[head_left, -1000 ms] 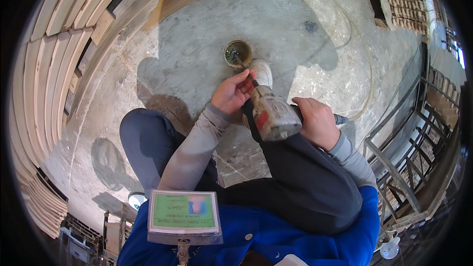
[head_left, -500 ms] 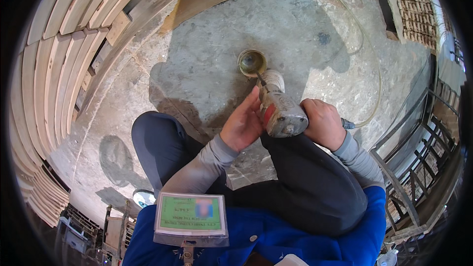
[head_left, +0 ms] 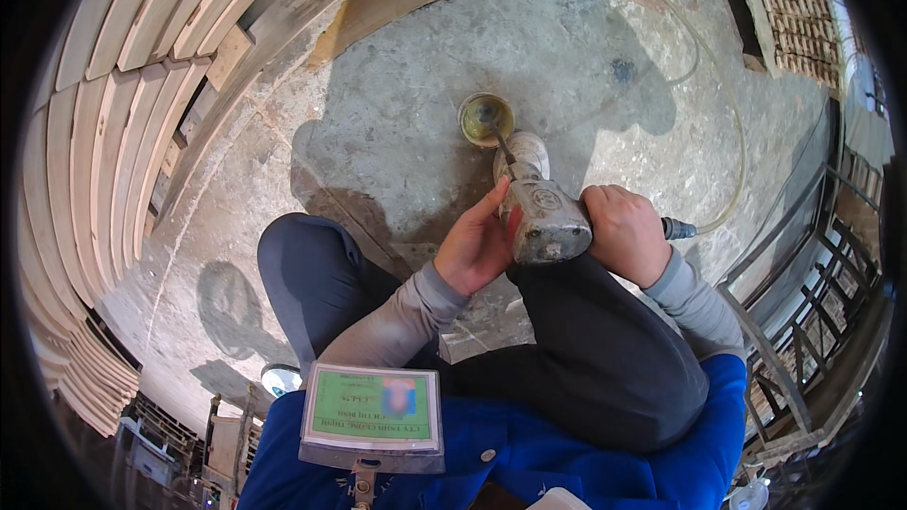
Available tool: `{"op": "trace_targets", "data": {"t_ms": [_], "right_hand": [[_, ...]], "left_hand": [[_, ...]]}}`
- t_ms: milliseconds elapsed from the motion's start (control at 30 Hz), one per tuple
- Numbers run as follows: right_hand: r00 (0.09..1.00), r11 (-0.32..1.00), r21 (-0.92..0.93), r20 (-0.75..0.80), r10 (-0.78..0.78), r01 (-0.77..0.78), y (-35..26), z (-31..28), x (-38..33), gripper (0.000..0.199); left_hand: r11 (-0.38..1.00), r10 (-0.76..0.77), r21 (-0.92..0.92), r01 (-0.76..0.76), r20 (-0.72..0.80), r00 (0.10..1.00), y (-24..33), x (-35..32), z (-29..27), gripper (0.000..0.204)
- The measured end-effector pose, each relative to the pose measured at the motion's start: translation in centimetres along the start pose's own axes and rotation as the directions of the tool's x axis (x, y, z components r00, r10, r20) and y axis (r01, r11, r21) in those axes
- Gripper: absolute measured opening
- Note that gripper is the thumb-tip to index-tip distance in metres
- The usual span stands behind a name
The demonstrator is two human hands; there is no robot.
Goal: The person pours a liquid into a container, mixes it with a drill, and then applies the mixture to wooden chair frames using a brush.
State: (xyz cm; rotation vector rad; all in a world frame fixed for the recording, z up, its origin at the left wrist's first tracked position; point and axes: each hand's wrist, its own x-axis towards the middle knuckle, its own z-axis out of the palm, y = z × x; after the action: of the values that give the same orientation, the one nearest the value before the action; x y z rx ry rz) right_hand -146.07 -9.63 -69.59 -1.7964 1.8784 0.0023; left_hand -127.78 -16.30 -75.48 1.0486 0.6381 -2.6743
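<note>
A worn grey, air-hose-fed power drill (head_left: 550, 220) is held over my lap, pointing away from me. My right hand (head_left: 624, 232) is closed around its handle, and a dark hose fitting (head_left: 677, 229) sticks out beyond the fist. My left hand (head_left: 475, 244) cups the drill body from the left, thumb stretched forward along it; some fingers are hidden beneath. From the drill's front a thin dark rod (head_left: 505, 153) runs into a small round pot (head_left: 467, 120) on the floor. The pot's inside is yellowish, and the rod's tip is hard to make out.
A pale hose (head_left: 735, 170) curves over the concrete floor at the right. Stacked curved wooden pieces (head_left: 113, 156) line the left. A flat brown board (head_left: 383, 5) lies beyond the pot. Metal racks (head_left: 803, 349) stand at the right. A pale rounded shape (head_left: 531, 153) sits beside the pot.
Both hands keep their hold on the drill. Its body has turned slightly, showing more of its top, and the rod shows more clearly in the pot. The whole view has shifted a little.
</note>
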Motion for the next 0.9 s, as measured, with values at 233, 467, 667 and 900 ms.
{"op": "trace_targets", "data": {"t_ms": [233, 467, 667, 900], "right_hand": [[0.999, 0.999, 0.031, 0.042, 0.009, -0.01, 0.2, -0.1, -0.3, 0.011], [0.998, 1.0, -0.002, 0.063, 0.003, -0.003, -0.2, -0.5, 0.2, 0.012], [0.994, 1.0, 0.017, 0.105, 0.001, -0.003, -0.1, -0.5, 0.5, 0.017], [0.994, 1.0, -0.019, 0.107, 0.006, -0.004, -0.5, -0.9, 1.1, 0.019]], "left_hand": [[0.999, -0.031, 0.022, 0.03, 0.048, 0.998, -0.2, -0.3, 0.7, 0.034], [1.0, 0.02, 0.013, -0.021, 0.028, 0.999, -0.3, -0.1, -0.8, 0.039], [1.0, -0.015, 0.004, 0.015, 0.074, 0.997, 0.0, -0.4, -0.5, 0.04], [0.999, -0.014, -0.037, 0.018, 0.099, 0.995, 0.1, 0.2, -0.8, 0.038]]}}
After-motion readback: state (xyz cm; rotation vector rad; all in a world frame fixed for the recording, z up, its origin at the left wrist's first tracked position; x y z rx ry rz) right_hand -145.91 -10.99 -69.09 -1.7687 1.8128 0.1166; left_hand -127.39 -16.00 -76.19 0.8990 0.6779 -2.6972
